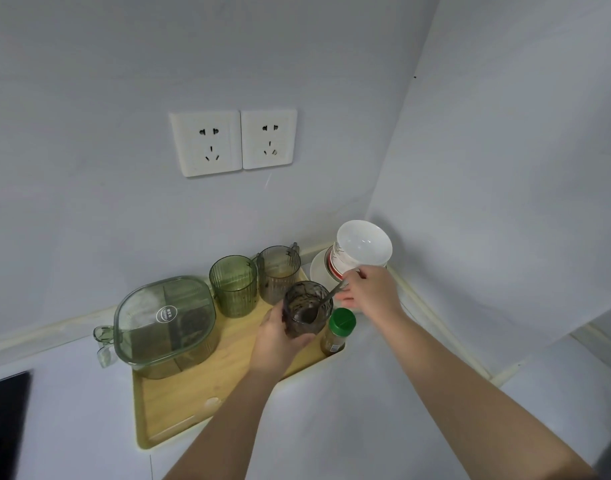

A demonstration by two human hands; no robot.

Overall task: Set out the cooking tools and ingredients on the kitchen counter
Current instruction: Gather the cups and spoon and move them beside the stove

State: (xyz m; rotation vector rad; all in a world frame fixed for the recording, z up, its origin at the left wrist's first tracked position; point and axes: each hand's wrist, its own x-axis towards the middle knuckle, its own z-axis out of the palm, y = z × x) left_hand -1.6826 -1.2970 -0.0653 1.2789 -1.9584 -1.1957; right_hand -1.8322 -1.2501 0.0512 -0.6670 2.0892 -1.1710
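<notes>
Head view, table corner. Left grip point(279, 337) clamped round the lower wall of the dark ribbed cup point(314, 323), thumb on its left side, fingers wrapped under and behind. Cup sits over the far-right part of the wooden tray point(179, 403), mouth tipped a little toward the camera; can't tell if its base touches the tray. Spoon point(330, 296) stands in the cup, bowl end down against the inner wall, handle slanting up and to the right. Right grip point(371, 292) looks closed on the handle tip w/ thumb + forefinger, other fingers loose and spread below; pinch partly hidden, so moderate confidence. Just right of the cup, touching or nearly so: spice bottle w/ green cap point(342, 322) at the tray's right edge. Far side of tray: green cup point(233, 285) and grey cup w/ handle point(279, 271). Left: green lidded box point(165, 317). Off the tray in the corner: white bowl point(364, 244) atop stacked dishes point(319, 268). 2 wall sockets point(207, 143) above; dark hob edge point(6, 410) at far left. Judgement: step in hand = sorting spoon and cup, prob. drawing the spoon out or seating it. To do it well: keep the cup steady and near upright w/ the left, move the spoon along its own slant so it doesn't lever the rim, and keep the right wrist clear of the bowl stack and the green cap, both close enough to knock. Set the cup down flat on open tray, apart from the bottle.
</notes>
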